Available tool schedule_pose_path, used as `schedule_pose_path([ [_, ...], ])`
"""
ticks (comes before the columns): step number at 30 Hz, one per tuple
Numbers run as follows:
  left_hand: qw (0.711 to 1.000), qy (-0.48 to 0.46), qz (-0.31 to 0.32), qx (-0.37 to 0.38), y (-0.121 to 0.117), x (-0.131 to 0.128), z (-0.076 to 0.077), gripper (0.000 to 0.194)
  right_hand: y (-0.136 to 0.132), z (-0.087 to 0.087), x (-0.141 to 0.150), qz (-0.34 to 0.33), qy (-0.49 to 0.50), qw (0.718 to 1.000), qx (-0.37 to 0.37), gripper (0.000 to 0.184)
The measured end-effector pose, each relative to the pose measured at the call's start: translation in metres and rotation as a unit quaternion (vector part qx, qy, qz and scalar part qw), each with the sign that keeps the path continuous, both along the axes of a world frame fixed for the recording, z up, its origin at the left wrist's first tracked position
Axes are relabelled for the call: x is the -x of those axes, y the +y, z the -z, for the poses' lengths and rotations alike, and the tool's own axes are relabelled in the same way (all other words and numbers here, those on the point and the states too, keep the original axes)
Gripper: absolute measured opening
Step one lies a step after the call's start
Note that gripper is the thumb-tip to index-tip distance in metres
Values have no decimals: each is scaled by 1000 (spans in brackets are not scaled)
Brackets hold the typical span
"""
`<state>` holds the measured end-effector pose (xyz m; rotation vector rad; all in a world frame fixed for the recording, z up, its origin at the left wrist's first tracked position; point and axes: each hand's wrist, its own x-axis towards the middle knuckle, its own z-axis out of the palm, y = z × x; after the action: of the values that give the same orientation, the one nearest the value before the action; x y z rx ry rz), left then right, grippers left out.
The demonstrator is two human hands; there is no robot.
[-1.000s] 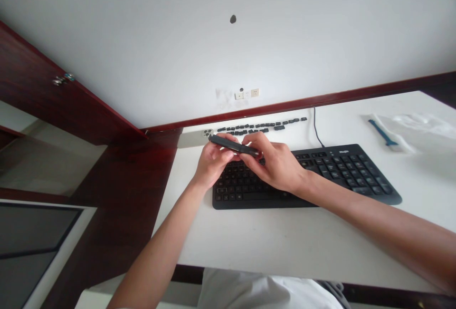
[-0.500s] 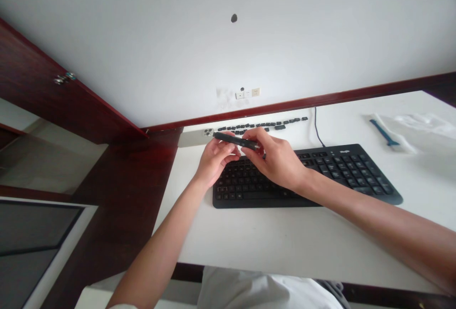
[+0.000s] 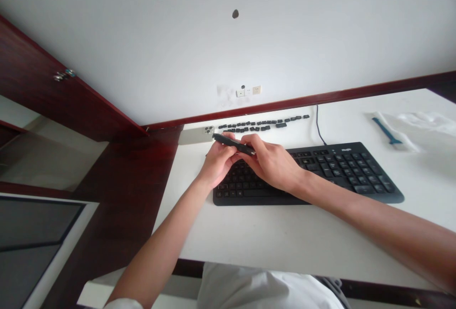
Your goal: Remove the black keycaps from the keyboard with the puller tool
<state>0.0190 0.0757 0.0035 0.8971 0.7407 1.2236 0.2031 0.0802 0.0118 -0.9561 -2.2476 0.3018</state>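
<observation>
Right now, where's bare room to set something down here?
Free: white table between black rectangular keyboard and near edge, left of right forearm; also between thin black cable and blue-handled brush. Crowded: far left, with small black keycaps and silver phone.

Much of the middle of the keyboard (image 3: pixel 363 171) is hidden from us under the right hand (image 3: pixel 276 164) and its forearm, which the right edge cuts off. Fingers of the left hand (image 3: pixel 216 160) cover part of the black tool (image 3: pixel 230 142). We find the loose keycaps' (image 3: pixel 281 125) markings too small to read. At the right edge, the whitish plastic (image 3: pixel 427 130) is blurred and cropped.
</observation>
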Motion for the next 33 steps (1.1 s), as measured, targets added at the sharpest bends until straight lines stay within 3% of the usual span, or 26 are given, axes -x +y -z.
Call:
schedule_pose_path([
  [8, 997, 77, 17, -13, -3, 4, -4, 29, 12, -4, -6, 48, 6, 999, 11, 24],
  [13, 984, 147, -93, -42, 3, 11, -3, 44, 22, -10, -11, 37, 65, 996, 42, 22],
  [16, 964, 201, -158, -71, 8, 18, -3, 36, 28, -13, -14, 50, 84, 993, 69, 20],
  [21, 967, 186, -152, -80, 15, 25, 1, 30, 34, -16, -19, 45, 139, 977, 156, 23],
  [25, 981, 136, -129, -45, 20, 27, 8, 36, 39, -13, -18, -3, 243, 935, 258, 31],
  [31, 996, 57, -64, -19, 19, 26, 9, 32, 40, -6, -9, -102, 419, 807, 403, 35],
  [33, 998, 34, -45, -8, 16, 22, 9, 30, 33, -3, -6, -141, 412, 795, 423, 34],
])
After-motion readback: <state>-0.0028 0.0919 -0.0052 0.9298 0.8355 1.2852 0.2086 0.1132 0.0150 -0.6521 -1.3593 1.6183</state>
